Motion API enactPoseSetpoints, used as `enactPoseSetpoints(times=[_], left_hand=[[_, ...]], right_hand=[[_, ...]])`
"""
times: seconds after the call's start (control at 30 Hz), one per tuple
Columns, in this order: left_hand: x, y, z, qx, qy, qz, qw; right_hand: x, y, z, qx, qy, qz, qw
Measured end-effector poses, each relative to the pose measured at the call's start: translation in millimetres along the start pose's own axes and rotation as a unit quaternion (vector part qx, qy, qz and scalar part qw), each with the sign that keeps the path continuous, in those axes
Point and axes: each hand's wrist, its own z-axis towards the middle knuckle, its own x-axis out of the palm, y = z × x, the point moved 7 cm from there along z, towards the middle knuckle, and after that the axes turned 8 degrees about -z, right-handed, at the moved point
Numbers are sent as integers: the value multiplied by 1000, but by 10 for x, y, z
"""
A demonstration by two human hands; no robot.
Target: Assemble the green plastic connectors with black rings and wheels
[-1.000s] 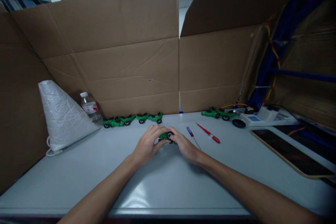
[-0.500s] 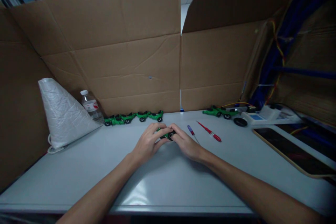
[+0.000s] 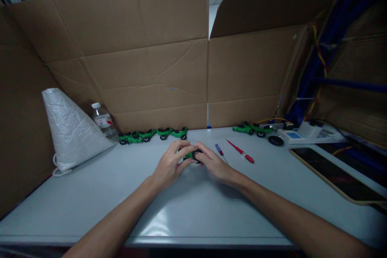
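Green toy vehicle (image 3: 189,155) | between the hands, pinched by left hand (image 3: 169,165) and right hand (image 3: 215,166) | step: seemingly adjusting its right-hand end | next move likely wants firm left grip, finer right-finger pressure

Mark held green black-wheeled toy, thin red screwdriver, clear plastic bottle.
Held green black-wheeled toy (image 3: 189,155): head view, green body.
Thin red screwdriver (image 3: 241,152): head view, middle.
Clear plastic bottle (image 3: 104,121): head view, label.

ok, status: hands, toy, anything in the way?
Left hand and right hand both holding green toy, partly hidden. Small screwdriver lies just beyond right hand. Nothing visibly blocking.
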Motion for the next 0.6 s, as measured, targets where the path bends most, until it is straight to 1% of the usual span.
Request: enactPoseSetpoints(times=[0.17,0.3,0.47,0.6], left_hand=[[45,39,-27,-12,1,-9,1000],[28,29,-1,-15,-16,-24,999],[-3,-11,43,-24,-26,-29,999],[14,-13,40,-30,-43,-39,998]], right_hand=[[7,-7,-8,4,3,-31,999],[-8,-9,-19,12,-14,-49,999],[-2,39,-6,-12,-13,-39,999],[-2,-20,4,-5,-17,-19,1000]])
